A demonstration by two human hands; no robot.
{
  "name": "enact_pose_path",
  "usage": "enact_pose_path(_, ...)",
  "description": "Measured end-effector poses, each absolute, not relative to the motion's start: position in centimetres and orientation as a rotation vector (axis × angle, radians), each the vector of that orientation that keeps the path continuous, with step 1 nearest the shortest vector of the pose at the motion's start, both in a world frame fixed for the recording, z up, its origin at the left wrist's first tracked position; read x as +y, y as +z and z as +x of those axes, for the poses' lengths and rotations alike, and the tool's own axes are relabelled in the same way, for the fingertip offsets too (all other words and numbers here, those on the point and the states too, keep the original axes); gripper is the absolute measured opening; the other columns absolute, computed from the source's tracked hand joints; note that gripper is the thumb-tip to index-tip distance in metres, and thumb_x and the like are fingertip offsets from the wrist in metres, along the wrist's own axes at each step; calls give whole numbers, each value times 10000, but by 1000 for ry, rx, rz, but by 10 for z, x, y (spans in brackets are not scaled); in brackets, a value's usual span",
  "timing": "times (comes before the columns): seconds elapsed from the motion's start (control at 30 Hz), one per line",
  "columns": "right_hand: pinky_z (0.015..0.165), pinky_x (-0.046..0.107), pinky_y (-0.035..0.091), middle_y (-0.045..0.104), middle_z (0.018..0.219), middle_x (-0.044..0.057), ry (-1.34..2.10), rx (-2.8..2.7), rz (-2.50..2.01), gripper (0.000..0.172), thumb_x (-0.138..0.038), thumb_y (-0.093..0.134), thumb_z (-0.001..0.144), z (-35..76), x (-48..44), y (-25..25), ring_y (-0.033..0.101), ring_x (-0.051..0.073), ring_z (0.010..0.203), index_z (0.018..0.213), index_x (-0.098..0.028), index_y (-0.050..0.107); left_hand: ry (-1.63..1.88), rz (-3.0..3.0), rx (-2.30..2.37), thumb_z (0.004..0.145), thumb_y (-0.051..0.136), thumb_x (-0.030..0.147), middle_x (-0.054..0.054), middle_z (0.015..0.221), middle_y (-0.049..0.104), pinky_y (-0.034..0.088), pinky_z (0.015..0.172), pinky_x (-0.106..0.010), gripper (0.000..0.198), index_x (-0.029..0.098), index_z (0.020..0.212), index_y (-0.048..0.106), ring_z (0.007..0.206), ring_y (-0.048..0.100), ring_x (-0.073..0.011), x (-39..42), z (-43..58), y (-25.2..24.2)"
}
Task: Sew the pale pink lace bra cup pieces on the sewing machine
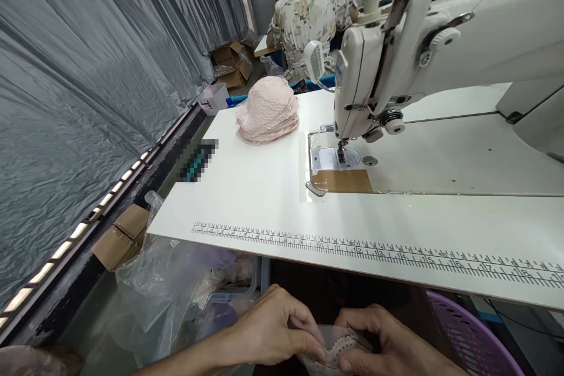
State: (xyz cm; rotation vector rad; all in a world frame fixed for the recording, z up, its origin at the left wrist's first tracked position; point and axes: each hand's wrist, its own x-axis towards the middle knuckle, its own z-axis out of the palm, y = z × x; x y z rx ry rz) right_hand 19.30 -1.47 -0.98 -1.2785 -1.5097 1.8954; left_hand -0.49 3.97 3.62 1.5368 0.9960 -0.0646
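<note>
Below the front edge of the sewing table, my left hand (278, 329) pinches the left side of a piece of pale, sheer fabric with a dotted, lace-like edge (341, 345). My right hand (382, 341) grips the same piece from the right, thumb on top. Its lower part runs out of the picture. Above and beyond the hands stands a white sewing machine (365, 70), its presser foot (341, 151) over the metal needle plate (324, 158). Neither hand touches the machine or the tabletop.
A stack of pink fabric pieces (269, 110) lies on the white table (247, 200), which has a printed ruler (352, 247) along its front. A purple basket (471, 335) stands below right, plastic bags (154, 288) and a carton (123, 235) below left. Another person (308, 23) sits beyond.
</note>
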Motion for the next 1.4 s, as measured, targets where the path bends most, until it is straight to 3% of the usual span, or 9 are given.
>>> enact_pose_path(0.13,552,232,266,408,584,-37,1925,-1455,-1254,308,-448,598,723,195,-14,-12,360,106,596,634,-158,539,-78,1553,998,774,627,383,6,557,620,277,424,-136,272,135,765,735,468,441,-55,42,-7,36)
enact_pose_path(0.27,562,238,282,453,601,-18,1993,-1382,-1183,409,-551,608,714,202,-12,-10,389,113,601,659,-147,574,-151,1426,899,666,740,366,-18,712,689,410,568,-157,293,159,874,722,635,597,-119,45,-12,36)
enact_pose_path(0.43,586,237,306,497,630,-11,2028,-1385,-1213,434,-592,616,712,209,-12,-7,419,120,626,686,-158,606,-178,1453,844,741,673,274,-15,723,703,447,617,-164,169,182,874,725,695,641,-133,47,-12,35)
enact_pose_path(0.7,609,236,349,560,660,1,2061,-1336,-1185,381,-546,654,704,212,-12,-9,470,130,645,694,-165,635,-224,1389,832,789,609,284,-12,801,709,470,667,-164,209,200,943,722,735,640,-112,51,-11,27)
enact_pose_path(0.77,603,233,346,554,653,-2,2067,-1329,-1168,377,-543,648,714,213,-11,-10,466,125,638,694,-166,632,-224,1305,820,759,657,370,-14,791,704,476,680,-171,268,197,952,720,725,637,-111,52,-11,25)
enact_pose_path(0.9,600,227,334,548,652,-8,2104,-1275,-1144,376,-542,655,712,213,-9,-10,462,119,635,704,-166,637,-182,1128,830,537,765,561,0,697,679,490,691,-194,526,189,907,728,648,618,-105,52,-10,20)
enact_pose_path(1.17,680,241,364,593,758,11,2222,-1233,-971,333,-491,608,790,221,-9,-3,514,129,718,874,-176,676,-172,1198,829,609,757,484,2,693,686,491,673,-188,354,212,834,744,642,622,-104,53,-12,16)
enact_pose_path(1.4,588,192,294,539,700,-28,2253,-1178,-967,358,-444,710,711,221,-12,-5,413,75,627,915,-163,623,-161,1217,843,646,756,397,-13,683,691,474,625,-174,279,189,831,743,616,609,-99,54,-17,14)
